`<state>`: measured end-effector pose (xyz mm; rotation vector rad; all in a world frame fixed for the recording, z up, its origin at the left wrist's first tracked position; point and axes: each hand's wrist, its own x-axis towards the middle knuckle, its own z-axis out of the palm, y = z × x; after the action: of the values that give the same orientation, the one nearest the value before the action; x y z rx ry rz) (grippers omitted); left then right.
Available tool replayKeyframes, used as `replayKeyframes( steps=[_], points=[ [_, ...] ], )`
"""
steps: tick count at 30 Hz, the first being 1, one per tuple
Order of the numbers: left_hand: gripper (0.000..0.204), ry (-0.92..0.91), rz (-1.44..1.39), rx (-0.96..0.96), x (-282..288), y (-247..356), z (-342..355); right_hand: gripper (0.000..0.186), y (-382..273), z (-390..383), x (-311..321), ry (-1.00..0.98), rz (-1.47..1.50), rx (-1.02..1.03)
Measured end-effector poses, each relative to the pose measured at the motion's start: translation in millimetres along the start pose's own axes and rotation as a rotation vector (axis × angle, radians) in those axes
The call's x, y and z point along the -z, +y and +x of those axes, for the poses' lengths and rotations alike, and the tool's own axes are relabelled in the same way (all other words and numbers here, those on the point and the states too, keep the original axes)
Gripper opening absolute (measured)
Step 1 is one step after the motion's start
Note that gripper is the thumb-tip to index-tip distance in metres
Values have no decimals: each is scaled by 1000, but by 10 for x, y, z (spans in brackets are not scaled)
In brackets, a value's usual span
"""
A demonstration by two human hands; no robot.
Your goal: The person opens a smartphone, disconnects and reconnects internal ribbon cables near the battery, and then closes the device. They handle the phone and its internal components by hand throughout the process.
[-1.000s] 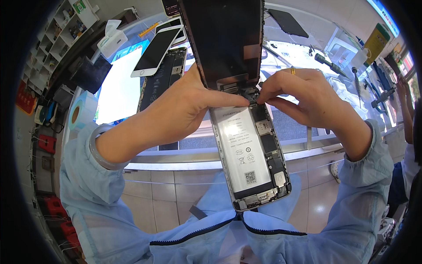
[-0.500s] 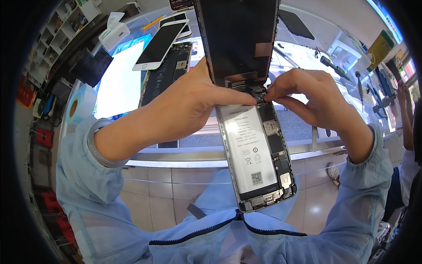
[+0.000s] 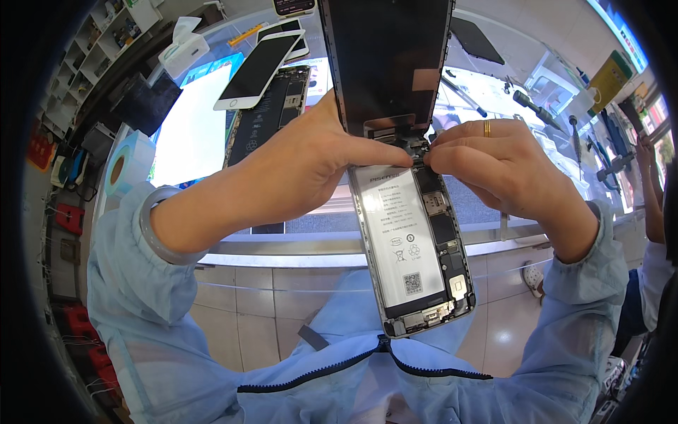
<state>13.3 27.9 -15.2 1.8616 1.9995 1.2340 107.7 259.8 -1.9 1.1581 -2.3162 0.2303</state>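
Opened phone, white battery, dark printed text, square code

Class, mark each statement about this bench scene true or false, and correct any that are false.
1. The left hand holds the opened phone. True.
2. The screen is folded down over the battery. False: the screen is raised, leaving the battery exposed.
3. A ring is on the right hand. True.
4. The roll stands at the picture's right edge. False: the roll is on the left.
5. The white phone partly overlaps a second opened phone. True.
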Motion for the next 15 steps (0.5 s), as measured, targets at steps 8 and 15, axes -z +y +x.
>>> replayKeyframes(
  steps=[8,15],
  points=[
    [55,13,-34,22,-7,-6,-13,21,-54,-3,-7,-19,59,-80],
    [56,-1,46,-55,1,-23,-9,22,-147,48,43,-64,101,-116]
  ],
)
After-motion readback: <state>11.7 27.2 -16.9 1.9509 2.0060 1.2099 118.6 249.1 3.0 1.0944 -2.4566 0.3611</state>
